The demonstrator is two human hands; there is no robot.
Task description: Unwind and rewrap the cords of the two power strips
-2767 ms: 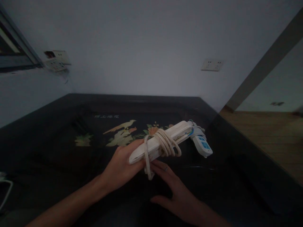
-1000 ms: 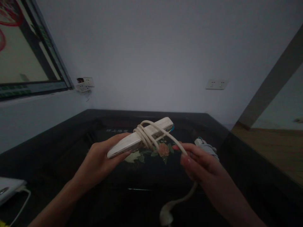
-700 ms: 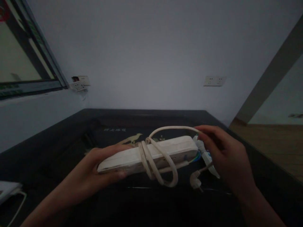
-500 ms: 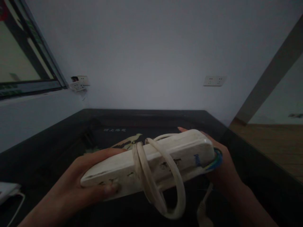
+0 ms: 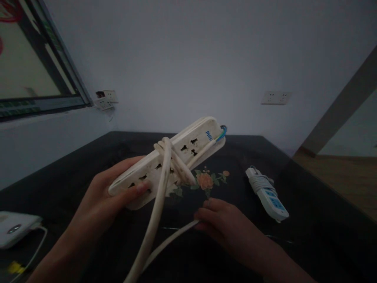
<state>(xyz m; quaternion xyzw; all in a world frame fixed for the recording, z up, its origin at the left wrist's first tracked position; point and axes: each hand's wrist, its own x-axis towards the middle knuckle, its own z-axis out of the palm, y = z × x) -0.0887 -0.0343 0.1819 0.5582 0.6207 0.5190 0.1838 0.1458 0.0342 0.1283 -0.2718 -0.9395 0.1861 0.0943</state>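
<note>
A white power strip with blue lettering is tilted up to the right above the dark table, its near end gripped between the thumb and fingers of my left hand. Its thick white cord wraps around the middle and hangs toward me in a loop. Blue and yellow-green wires stick out at the far end. My right hand, lower and to the right, is closed on the cord; the plug end is hidden or out of view.
On the right of the black table lies a second power strip with blue sockets and its cord wound round it. A white device with a thin cable sits at the left edge. Wall sockets are behind.
My right hand has let go of the strip's far end and now holds the cord below. The strip has tilted up at its right end, socket face toward me. The second strip has come into view.
</note>
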